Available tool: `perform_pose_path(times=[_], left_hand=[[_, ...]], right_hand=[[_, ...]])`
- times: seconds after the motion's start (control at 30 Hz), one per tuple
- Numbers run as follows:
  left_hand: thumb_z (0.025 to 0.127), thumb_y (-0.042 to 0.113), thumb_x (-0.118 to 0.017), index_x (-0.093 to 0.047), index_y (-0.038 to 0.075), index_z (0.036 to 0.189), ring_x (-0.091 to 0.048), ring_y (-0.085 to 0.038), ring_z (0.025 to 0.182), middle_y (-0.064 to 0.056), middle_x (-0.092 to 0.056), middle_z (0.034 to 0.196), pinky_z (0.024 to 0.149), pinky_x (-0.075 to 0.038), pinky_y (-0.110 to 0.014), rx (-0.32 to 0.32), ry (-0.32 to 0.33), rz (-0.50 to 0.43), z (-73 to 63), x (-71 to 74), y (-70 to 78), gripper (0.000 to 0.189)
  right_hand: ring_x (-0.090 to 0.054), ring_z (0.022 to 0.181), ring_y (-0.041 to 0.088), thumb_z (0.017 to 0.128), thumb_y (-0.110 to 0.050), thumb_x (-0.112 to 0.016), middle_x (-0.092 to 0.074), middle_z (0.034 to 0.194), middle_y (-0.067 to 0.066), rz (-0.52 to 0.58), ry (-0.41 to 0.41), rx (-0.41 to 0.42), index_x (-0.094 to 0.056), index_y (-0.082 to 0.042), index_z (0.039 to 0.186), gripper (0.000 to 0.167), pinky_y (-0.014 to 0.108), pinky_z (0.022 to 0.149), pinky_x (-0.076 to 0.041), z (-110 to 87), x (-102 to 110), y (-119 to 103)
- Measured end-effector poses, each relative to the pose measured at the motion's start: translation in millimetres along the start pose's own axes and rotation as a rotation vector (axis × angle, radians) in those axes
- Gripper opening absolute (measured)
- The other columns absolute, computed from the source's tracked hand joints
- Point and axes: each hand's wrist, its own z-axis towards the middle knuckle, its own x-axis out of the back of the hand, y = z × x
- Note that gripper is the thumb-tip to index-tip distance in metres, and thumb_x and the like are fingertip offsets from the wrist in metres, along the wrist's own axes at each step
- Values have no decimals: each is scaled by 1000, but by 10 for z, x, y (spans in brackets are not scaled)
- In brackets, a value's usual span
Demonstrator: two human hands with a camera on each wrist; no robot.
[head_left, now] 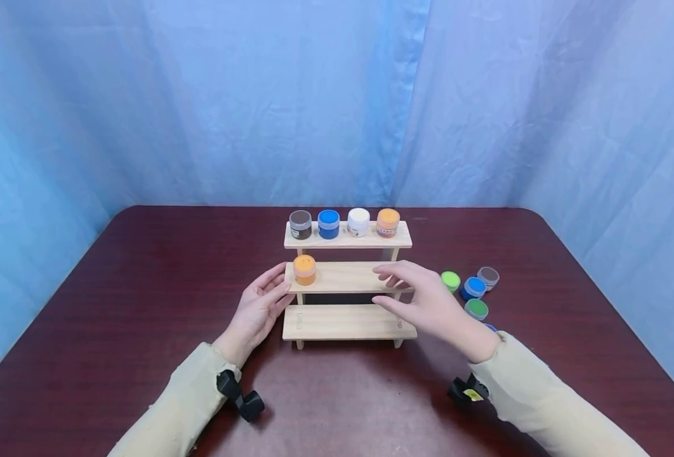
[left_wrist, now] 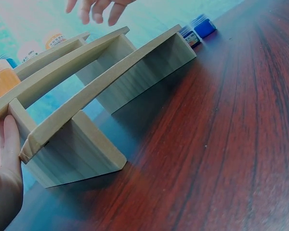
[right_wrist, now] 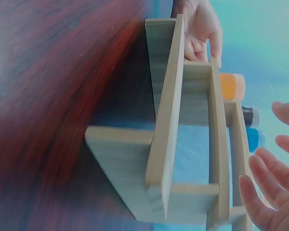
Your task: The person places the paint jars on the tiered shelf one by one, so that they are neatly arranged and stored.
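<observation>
A three-tier wooden display stand (head_left: 348, 322) stands on the table. My left hand (head_left: 255, 309) holds the left end of its middle shelf, thumb near the top edge and fingers curled behind and below. Near that end an orange paint jar (head_left: 304, 271) sits upright on the middle shelf. My right hand (head_left: 422, 298) hovers by the right end of the same shelf, fingers spread and holding nothing. Along the top shelf stand a dark grey jar (head_left: 300, 225), a blue jar (head_left: 329, 225), a white jar (head_left: 358, 223) and another orange jar (head_left: 388, 223).
Right of the stand, on the dark red table (head_left: 143, 304), are a lime green jar (head_left: 450, 280), a blue jar (head_left: 474, 289), a brown-lidded jar (head_left: 488, 277) and a green jar (head_left: 476, 309). Another blue lid (head_left: 490, 327) is mostly hidden by my right wrist. A pale curtain (head_left: 257, 101) hangs behind.
</observation>
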Motion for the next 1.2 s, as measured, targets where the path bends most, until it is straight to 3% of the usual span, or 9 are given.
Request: perform_pose_path(times=[0.33,0.77,1.07,1.2], left_hand=[[96,-8,-42,-27,-2,146,-59,-1,87,5,-52,98,82,-52,-16,4,5,2,-8,4,7,53],[95,-8,-41,-27,-1,146,-60,-1,87,5,-53,96,80,-52,-16,6,6,-9,-3,6,-13,53],[96,-8,-41,-26,-2,146,-60,-2,88,5,-54,97,81,-52,-16,-6,0,1,0,4,-12,53],[95,-9,-41,-26,-2,146,-60,-2,86,5,-53,96,80,-52,-16,-6,3,-14,-3,1,-10,53]], right_hand=[[-63,81,16,73,-4,-80,-67,94,4,-70,114,49,-66,-2,109,39,33,70,-57,-212,164,174],[-62,82,15,74,-9,-79,-66,95,-2,-180,130,-48,-66,-9,111,39,23,67,-52,-457,331,398],[-63,81,20,71,-4,-80,-68,95,5,-223,169,-81,-65,-4,112,44,12,70,-51,-678,517,595],[-63,81,16,71,-5,-80,-67,98,7,-248,181,-102,-64,-5,113,45,4,74,-47,-777,594,689]])
